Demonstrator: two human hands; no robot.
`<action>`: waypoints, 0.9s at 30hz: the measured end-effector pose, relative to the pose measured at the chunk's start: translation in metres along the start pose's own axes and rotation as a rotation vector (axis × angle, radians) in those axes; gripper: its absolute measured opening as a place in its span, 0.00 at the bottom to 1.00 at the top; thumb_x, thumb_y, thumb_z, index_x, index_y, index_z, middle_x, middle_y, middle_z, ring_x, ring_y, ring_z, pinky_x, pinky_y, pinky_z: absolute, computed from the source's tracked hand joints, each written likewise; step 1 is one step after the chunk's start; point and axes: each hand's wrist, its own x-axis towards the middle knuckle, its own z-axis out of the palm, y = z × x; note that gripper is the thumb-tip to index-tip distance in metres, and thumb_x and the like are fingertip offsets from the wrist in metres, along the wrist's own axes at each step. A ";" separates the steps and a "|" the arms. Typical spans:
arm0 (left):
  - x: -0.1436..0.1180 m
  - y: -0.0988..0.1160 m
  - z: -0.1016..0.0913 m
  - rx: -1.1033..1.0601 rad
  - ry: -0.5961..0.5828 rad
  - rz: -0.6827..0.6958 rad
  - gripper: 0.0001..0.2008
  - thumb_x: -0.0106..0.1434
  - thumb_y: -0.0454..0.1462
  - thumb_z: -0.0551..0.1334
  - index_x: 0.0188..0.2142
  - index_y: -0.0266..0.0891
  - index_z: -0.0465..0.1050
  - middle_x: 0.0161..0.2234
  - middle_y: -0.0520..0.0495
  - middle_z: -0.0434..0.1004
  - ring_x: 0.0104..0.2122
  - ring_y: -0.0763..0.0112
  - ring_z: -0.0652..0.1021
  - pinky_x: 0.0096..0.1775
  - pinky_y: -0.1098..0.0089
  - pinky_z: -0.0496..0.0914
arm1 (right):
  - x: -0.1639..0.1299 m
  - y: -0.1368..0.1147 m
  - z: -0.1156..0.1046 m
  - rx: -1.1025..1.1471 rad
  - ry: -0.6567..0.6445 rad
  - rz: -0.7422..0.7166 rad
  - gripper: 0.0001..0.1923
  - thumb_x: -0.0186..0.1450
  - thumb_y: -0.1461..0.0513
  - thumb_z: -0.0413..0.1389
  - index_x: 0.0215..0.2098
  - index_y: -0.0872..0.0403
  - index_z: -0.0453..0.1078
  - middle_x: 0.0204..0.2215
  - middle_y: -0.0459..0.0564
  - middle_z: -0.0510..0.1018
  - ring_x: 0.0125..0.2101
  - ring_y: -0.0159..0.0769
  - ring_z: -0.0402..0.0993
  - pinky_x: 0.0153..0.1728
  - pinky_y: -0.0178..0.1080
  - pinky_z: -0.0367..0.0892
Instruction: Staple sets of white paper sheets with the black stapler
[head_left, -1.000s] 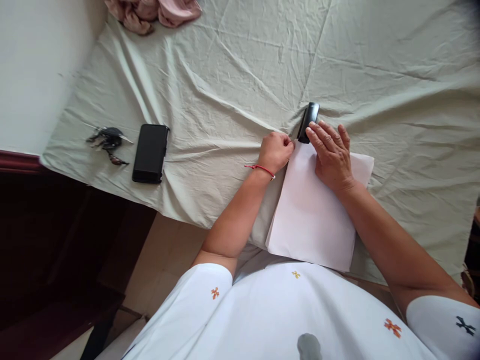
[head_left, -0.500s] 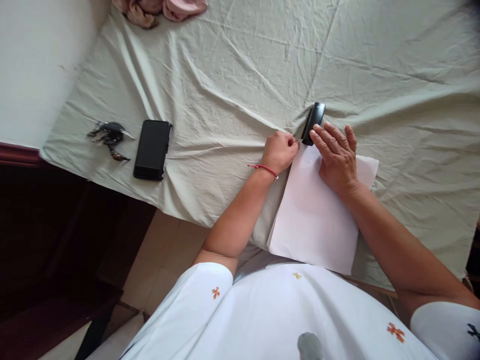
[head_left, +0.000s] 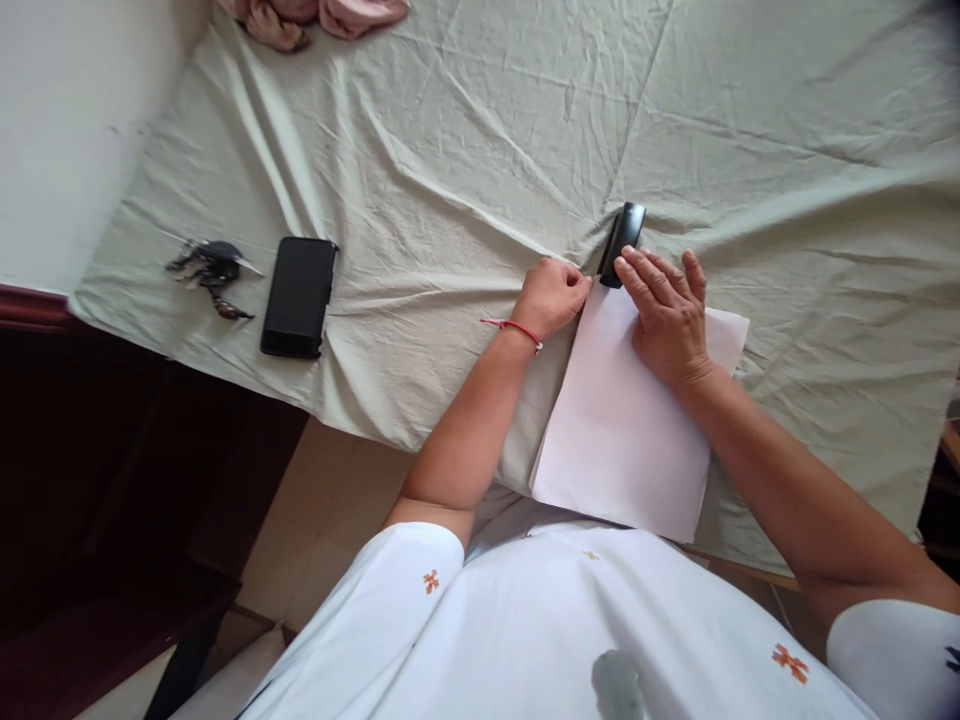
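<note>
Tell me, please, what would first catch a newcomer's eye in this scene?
Most striking are the two hands at a white paper stack on the pale bedsheet: the right hand lies flat on it, the left hand closed at its top corner beside a black stapler. Far left lie a phone and keys.

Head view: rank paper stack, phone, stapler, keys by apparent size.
1. paper stack, largest by far
2. phone
3. keys and stapler: look about alike; the right hand hides part of the stapler, so I won't rank these two.
</note>
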 end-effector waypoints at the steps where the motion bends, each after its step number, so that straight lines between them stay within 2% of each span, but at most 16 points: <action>1: 0.000 -0.001 0.000 -0.011 -0.009 0.001 0.20 0.69 0.39 0.62 0.19 0.39 0.73 0.23 0.47 0.77 0.29 0.68 0.75 0.38 0.67 0.69 | 0.000 0.000 0.001 -0.009 0.008 -0.006 0.34 0.76 0.66 0.39 0.74 0.39 0.65 0.73 0.45 0.70 0.74 0.45 0.63 0.78 0.62 0.43; 4: 0.001 -0.003 -0.001 -0.030 -0.034 0.002 0.20 0.68 0.40 0.63 0.19 0.39 0.72 0.21 0.47 0.75 0.28 0.69 0.73 0.35 0.67 0.67 | 0.001 0.001 0.002 -0.037 0.020 -0.017 0.34 0.75 0.67 0.40 0.75 0.45 0.64 0.73 0.50 0.70 0.74 0.46 0.64 0.77 0.64 0.47; 7: 0.001 -0.002 -0.002 -0.005 -0.059 0.006 0.18 0.66 0.38 0.64 0.19 0.39 0.71 0.21 0.48 0.73 0.29 0.69 0.73 0.35 0.68 0.65 | 0.001 0.005 0.006 -0.054 0.028 -0.034 0.34 0.74 0.68 0.42 0.76 0.45 0.64 0.73 0.52 0.70 0.74 0.46 0.65 0.76 0.64 0.50; 12: -0.003 0.003 -0.004 0.061 -0.082 0.019 0.12 0.63 0.35 0.63 0.23 0.37 0.76 0.26 0.47 0.77 0.33 0.68 0.75 0.38 0.68 0.66 | -0.001 0.015 0.014 -0.043 0.091 -0.102 0.35 0.73 0.69 0.44 0.76 0.46 0.64 0.73 0.54 0.70 0.72 0.47 0.67 0.76 0.63 0.52; 21: -0.005 0.005 -0.004 0.065 -0.059 0.022 0.09 0.63 0.33 0.63 0.26 0.37 0.78 0.29 0.46 0.79 0.35 0.68 0.75 0.39 0.68 0.66 | -0.003 0.016 0.014 -0.059 0.158 -0.122 0.37 0.73 0.69 0.42 0.79 0.48 0.56 0.73 0.57 0.70 0.73 0.49 0.65 0.74 0.64 0.57; 27: -0.005 0.006 -0.004 0.067 -0.059 0.025 0.10 0.63 0.33 0.63 0.25 0.37 0.78 0.29 0.46 0.80 0.34 0.68 0.76 0.39 0.68 0.67 | -0.003 0.018 0.017 -0.058 0.186 -0.132 0.35 0.73 0.68 0.43 0.77 0.50 0.58 0.70 0.59 0.72 0.71 0.50 0.68 0.73 0.63 0.59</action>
